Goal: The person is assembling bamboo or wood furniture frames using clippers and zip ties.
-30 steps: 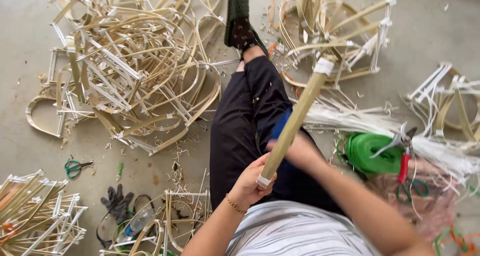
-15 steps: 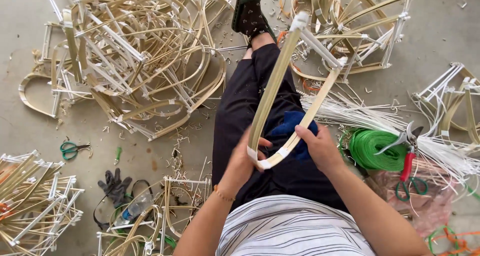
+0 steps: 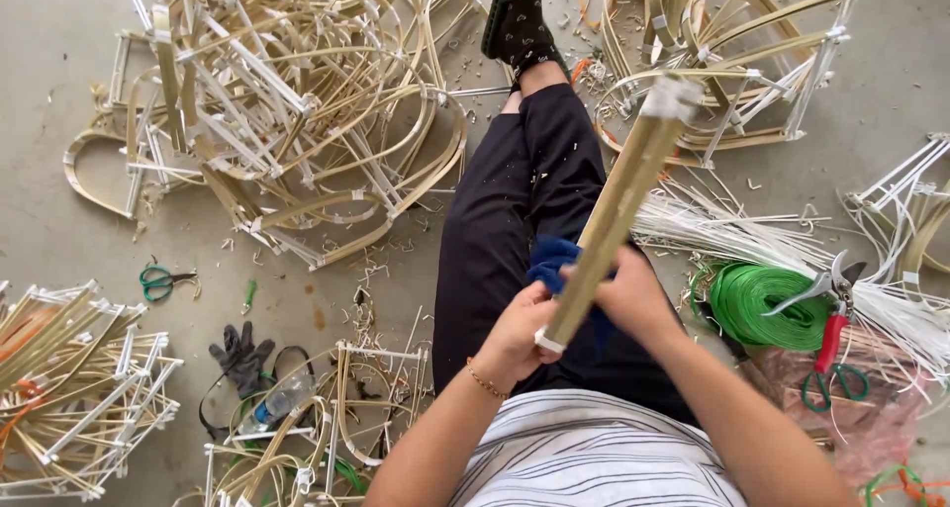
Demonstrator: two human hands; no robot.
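Note:
Seated on the floor with a leg in dark trousers (image 3: 515, 210) stretched out, I hold a bamboo strip frame (image 3: 618, 200) edge-on over my lap. It slants up and away to a white-taped far end. My left hand (image 3: 517, 334) grips its near taped end. My right hand (image 3: 633, 299) is closed around the strips a little higher. A blue cloth (image 3: 550, 260) lies on my thigh behind the frame.
A large heap of bent bamboo frames (image 3: 287, 121) lies at the upper left, more frames (image 3: 732, 72) at the upper right and lower left (image 3: 79, 388). Green scissors (image 3: 158, 281), a grey glove (image 3: 239, 354), a green tape roll (image 3: 762, 304), pruning shears (image 3: 836, 314) and white strips (image 3: 752, 235) surround me.
The frame was first held edge-on, then turned so its two sides showed as an open loop. Now it is edge-on again, both hands still at its near end.

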